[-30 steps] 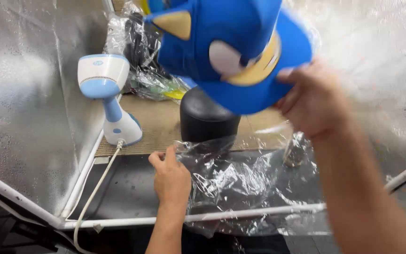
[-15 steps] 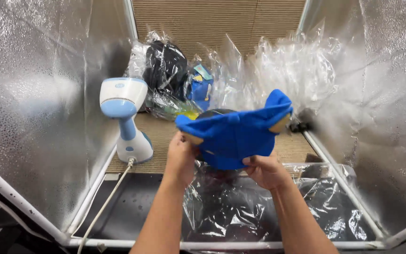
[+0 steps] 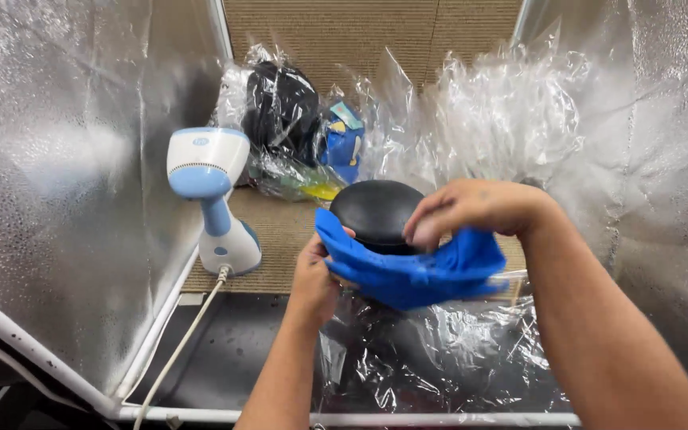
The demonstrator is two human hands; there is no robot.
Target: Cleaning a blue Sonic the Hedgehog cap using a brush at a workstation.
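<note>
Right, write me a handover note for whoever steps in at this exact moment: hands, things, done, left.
Left hand: grips the left edge of the blue fabric cap.
Right hand: pinches the cap's upper right edge.
The cap sits low around the front of the black dome form, whose top is bare.
White and blue handheld steamer stands upright at left, untouched, cord trailing forward.
Bagged items lie at the back; clear plastic sheet lies under the hands.
Done: cap brought to the form.
Left: cap not yet over the dome.
</note>
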